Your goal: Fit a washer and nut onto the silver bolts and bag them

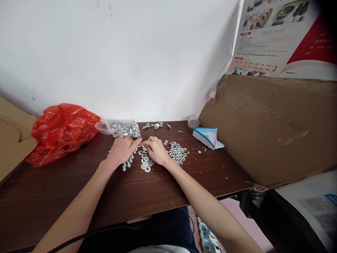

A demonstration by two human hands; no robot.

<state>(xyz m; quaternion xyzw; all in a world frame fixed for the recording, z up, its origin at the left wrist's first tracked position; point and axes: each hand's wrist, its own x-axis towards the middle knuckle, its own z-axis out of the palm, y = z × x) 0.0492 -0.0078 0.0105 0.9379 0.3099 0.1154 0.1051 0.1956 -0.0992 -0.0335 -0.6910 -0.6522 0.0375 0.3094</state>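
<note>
My left hand (123, 149) rests over rows of metal bolts (128, 162), its thumb stretched out to the right, apart from the fingers. The fingertips are partly hidden behind the hand. Close beside it, my right hand (156, 150) is over a spread of flat washers (145, 163), its fingers bent and drawn together and its index finger reaching toward the left thumb. Whatever the right fingertips pinch is too small or hidden to name. Just right of that hand lies a cluster of nuts (177, 153).
Behind my left hand lies a clear bag of small metal parts (127, 129), beside a red plastic bag (65, 130). Several assembled bolts (156, 125) sit near the wall. A round clear lid (193, 122) and a blue-white packet (206, 137) stand before a cardboard panel (273, 130).
</note>
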